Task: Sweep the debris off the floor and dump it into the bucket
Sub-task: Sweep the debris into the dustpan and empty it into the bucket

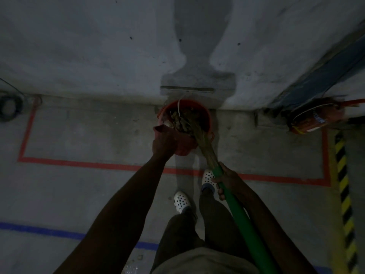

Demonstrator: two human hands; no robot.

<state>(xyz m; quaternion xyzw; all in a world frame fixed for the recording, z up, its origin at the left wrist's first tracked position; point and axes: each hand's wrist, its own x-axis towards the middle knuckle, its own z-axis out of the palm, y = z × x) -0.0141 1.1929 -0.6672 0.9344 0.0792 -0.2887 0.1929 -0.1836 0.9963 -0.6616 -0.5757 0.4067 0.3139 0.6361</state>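
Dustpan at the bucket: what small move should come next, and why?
Probably a short raking stroke to clear any remainder: the left hand holds the dustpan tipped over the bucket, the right hand grips the broom, its bristles reach the pan's lip, and debris lies in the bucket.

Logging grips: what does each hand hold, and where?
The left hand holds the dustpan at its near side; right hand grips the broom by its green handle.
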